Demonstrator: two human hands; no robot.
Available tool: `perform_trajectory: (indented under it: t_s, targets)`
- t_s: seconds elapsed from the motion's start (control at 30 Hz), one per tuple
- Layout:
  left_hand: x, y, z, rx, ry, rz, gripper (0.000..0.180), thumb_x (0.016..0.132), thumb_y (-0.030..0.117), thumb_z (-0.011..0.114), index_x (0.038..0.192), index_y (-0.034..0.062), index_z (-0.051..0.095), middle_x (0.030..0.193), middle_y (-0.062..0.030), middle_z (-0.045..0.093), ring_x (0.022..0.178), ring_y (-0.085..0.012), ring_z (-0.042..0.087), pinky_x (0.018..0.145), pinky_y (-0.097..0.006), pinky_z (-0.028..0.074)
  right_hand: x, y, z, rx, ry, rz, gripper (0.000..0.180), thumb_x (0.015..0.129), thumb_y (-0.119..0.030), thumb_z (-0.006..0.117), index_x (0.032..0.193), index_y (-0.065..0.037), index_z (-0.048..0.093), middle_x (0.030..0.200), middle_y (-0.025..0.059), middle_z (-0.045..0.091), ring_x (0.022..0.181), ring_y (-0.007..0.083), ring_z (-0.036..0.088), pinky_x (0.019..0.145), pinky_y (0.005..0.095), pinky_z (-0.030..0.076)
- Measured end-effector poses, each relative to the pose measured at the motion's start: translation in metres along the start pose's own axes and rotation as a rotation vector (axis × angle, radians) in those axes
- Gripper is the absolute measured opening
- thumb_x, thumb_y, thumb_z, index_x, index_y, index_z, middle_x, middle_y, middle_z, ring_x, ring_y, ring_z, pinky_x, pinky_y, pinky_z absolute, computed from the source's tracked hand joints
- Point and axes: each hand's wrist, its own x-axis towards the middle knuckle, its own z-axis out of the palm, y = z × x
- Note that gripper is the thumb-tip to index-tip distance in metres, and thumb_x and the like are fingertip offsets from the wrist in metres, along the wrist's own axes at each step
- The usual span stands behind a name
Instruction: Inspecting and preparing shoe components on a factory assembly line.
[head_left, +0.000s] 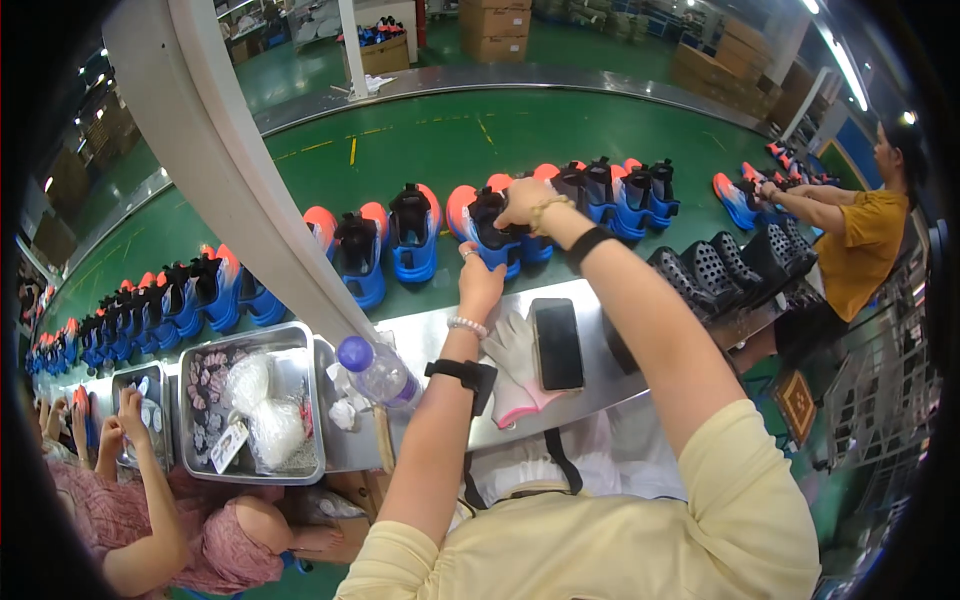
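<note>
A blue sneaker with an orange toe and black lining (484,211) stands on the green conveyor belt (390,130) right in front of me. My left hand (481,284) is closed on its near heel end, thumb and finger apart around the edge. From above, my right hand (528,203) reaches over the same sneaker, its fingers curled down onto the collar; their tips are partly hidden. Just left of it stands another sneaker (413,235) of the same kind. Several more sneakers (630,200) sit close together to the right of my right hand.
On the metal ledge lie a phone (558,345), white gloves (515,365) and a purple-capped bottle (378,372). A tray of small parts (250,400) stands left, beside a seated person. A white post (250,170) crosses the belt. Black perforated clogs (735,265) and another worker (865,230) are right.
</note>
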Motion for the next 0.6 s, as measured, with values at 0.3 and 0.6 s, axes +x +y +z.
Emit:
perform_trajectory:
  t_s: [0.3, 0.6]
  targets:
    - [-0.014, 0.016, -0.014, 0.123, 0.003, 0.149, 0.044, 0.082, 0.020, 0.061, 0.123, 0.0113, 0.048, 0.108, -0.0217, 0.062, 0.099, -0.0402, 0.060, 0.083, -0.045, 0.047, 0.051, -0.012, 0.091, 0.092, 0.320, 0.073, 0.021, 0.071, -0.015, 0.068, 0.087, -0.002, 0.070, 0.091, 0.0220, 0.067, 0.089, 0.0349, 0.066, 0.079, 0.0417, 0.054]
    - [-0.007, 0.021, -0.020, 0.423, 0.148, 0.174, 0.019, 0.087, 0.023, 0.057, 0.104, 0.0142, 0.061, 0.090, -0.0158, 0.066, 0.086, -0.0351, 0.064, 0.070, -0.048, 0.051, 0.054, 0.004, 0.079, 0.122, 0.249, -0.140, 0.041, 0.063, -0.035, 0.070, 0.075, 0.004, 0.069, 0.078, 0.0249, 0.065, 0.075, 0.0363, 0.066, 0.074, 0.0418, 0.052]
